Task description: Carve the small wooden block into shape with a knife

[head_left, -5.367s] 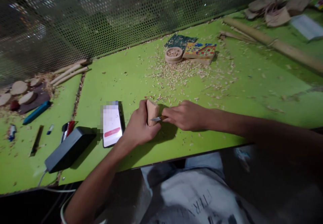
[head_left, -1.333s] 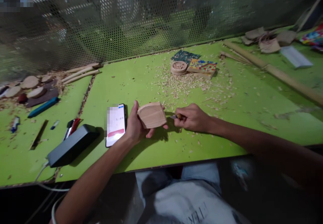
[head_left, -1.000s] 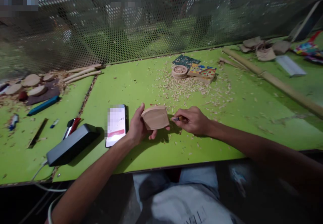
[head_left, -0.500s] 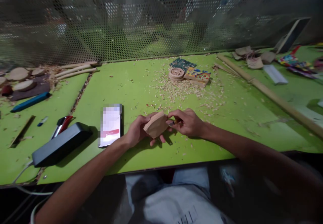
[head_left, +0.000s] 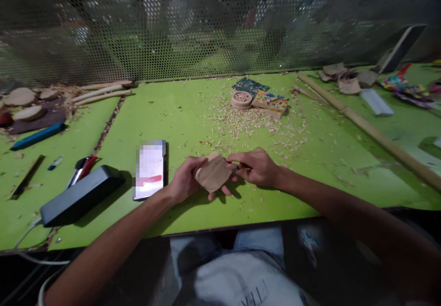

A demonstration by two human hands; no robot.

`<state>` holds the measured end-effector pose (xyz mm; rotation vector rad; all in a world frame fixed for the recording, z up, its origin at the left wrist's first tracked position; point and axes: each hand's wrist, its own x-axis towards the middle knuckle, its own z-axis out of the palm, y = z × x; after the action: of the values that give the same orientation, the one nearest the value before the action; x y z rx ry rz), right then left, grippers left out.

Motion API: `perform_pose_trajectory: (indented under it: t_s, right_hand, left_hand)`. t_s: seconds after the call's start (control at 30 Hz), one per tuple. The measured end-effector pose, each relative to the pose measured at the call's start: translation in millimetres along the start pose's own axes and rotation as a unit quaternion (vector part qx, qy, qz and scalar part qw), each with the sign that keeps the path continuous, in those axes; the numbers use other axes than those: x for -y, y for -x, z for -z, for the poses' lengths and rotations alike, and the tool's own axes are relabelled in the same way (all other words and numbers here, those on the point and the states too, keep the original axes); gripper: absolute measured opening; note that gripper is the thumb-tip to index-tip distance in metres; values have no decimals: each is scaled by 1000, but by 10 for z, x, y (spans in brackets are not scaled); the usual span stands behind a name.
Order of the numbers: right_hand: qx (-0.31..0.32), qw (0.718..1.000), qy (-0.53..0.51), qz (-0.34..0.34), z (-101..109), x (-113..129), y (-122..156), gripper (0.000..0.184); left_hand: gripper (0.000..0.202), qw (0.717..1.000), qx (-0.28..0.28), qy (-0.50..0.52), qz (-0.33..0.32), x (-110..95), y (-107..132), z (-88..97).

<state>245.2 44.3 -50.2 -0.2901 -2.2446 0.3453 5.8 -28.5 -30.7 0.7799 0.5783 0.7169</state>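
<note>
Head view: a perforated metal screen [head_left: 138, 30] runs along the back of a green table [head_left: 179, 113]. The room behind it is dim and I can't read anything through the holes. The top is green panels with a seam [head_left: 109, 124] left of centre.

A long wooden pole [head_left: 372, 133] lies diagonally on the right side. Front left there's a dark flat box [head_left: 81, 195] with a cable leaving its near end, and a phone [head_left: 150, 169] just beside it, screen lit. Far left are wood slices [head_left: 20, 97] on a dark mat, a few sticks [head_left: 103, 92] and a blue pen-like tool [head_left: 37, 136]. Wood shavings [head_left: 248, 122] are scattered mid-table, thickest below a painted block [head_left: 270, 103] and a round carved disc [head_left: 241, 99], which touch each other.

The wood block [head_left: 213, 173] is at front centre, lifted just above the table near its front edge, right of the phone. It's pale, bare wood, flat-faced, rounded on one side, tilted with its broad face toward me.

My read on the hands: the left hand [head_left: 184, 184] is wrapped around the block's left side, fingers under it and thumb on top. The right hand [head_left: 257, 166] is clenched around a small tool [head_left: 238, 168] at the block's right edge. The tool is mostly hidden by the fingers, so I can't tell whether its tip touches the wood.
</note>
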Motion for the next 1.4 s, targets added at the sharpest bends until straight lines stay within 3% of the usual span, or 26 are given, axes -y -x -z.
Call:
perform_pose_trajectory:
  t_s: [0.2,0.37,0.47,0.57,0.73,0.9,1.03,1.13,1.3,1.4]
  right_hand:
    - [9,999,-8,-31,-6,15,-10,23]
    - [20,996,-31,-81,20,102,-38,29]
    - [17,999,-4,-45,11,120,-37,21]
    - [51,997,65,1,-7,119,-40,20]
    - [70,986,146,38,-36,157,-57,20]
    - [82,981,172,28,-111,254,-76,23]
    - [93,974,204,15,-170,321,-100,30]
    - [98,971,220,9,-186,348,-125,32]
    - [112,968,224,-6,-176,379,-160,35]
    - [100,972,212,4,-170,405,-166,35]
  left_hand:
    - [52,997,-54,-50,-4,-20,45,-68]
    - [64,993,-83,-65,-53,-34,45,-63]
    - [62,990,-85,-84,-81,-25,37,-32]
    - [60,988,-80,-98,-93,-7,39,-23]
    - [65,983,-98,-132,-84,22,37,-75]
    - [62,954,-147,-232,-125,37,-5,-104]
    - [63,939,-139,-285,-132,34,-39,-125]
    - [53,926,-137,-315,-155,39,-58,-135]
    - [36,899,-185,-357,-173,52,-63,-176]
    - [32,889,-174,-379,-189,47,-48,-210]
